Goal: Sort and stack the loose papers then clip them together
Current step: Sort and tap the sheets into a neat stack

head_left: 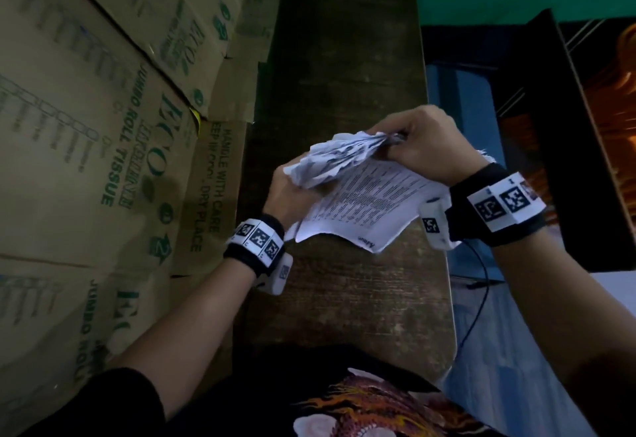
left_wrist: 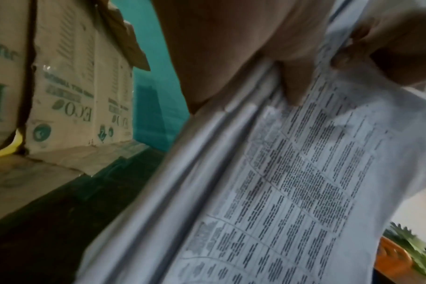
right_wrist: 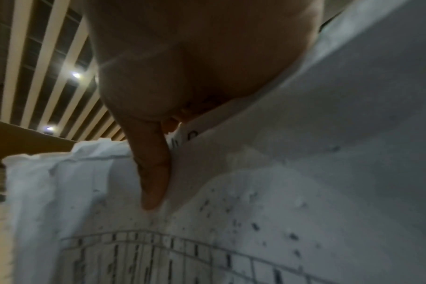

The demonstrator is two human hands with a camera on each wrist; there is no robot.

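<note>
A bunch of white printed papers is held in the air above the dark wooden table. Their far end is crumpled into a fan. My left hand grips the papers from the left side, its thumb pressing on the printed sheet. My right hand pinches the gathered far corner of the papers, fingers curled. In the right wrist view a finger lies against the creased sheets. Whether a clip is in the pinch cannot be seen.
Stacked cardboard boxes marked with green print stand along the table's left edge. A dark frame or panel and a blue surface lie to the right. A thin cable hangs off the right wrist.
</note>
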